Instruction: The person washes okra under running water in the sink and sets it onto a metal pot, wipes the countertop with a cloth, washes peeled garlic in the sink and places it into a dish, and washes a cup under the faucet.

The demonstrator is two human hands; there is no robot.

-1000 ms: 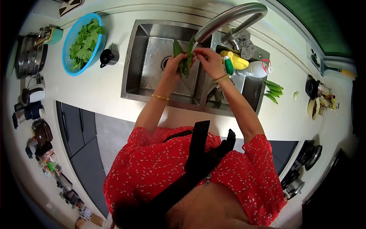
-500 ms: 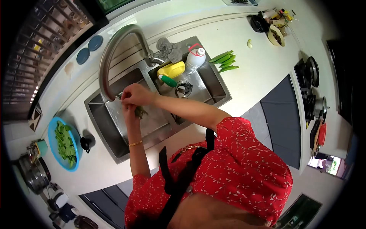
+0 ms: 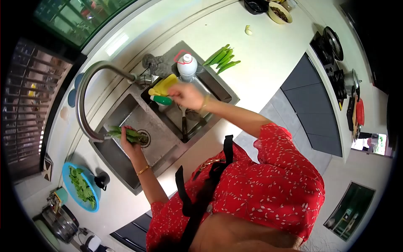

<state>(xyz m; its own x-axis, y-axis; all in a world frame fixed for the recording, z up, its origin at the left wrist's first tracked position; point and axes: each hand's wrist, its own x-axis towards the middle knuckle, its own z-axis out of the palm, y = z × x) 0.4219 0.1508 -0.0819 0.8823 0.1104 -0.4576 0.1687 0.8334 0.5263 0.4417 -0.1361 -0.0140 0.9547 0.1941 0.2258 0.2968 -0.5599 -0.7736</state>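
My left hand [image 3: 131, 145] is closed around a bunch of long green vegetables [image 3: 133, 135] over the left sink basin [image 3: 157, 147], just under the faucet spout [image 3: 98, 137]. My right hand [image 3: 188, 96] hovers above the right basin, its fingers bent together and slightly blurred. Anything between those fingertips is too small to make out. Beside them lie a yellow container [image 3: 166, 84] and a green-capped bottle [image 3: 161, 100]. A utensil with a dark handle [image 3: 184, 128] rests in that basin. Behind stands a white jug [image 3: 187, 67] with a red handle.
More long green vegetables [image 3: 222, 58] and a garlic-like white piece [image 3: 248, 30] lie on the counter. A blue basin of leafy greens [image 3: 95, 187] stands at the left, with a black cup [image 3: 102, 180] next to it. A grey cloth [image 3: 154, 64] sits behind the faucet.
My hands have moved apart: the right from the faucet spout to above the right basin, while the left stays at the left basin with the green vegetables. The view has shifted and turned.
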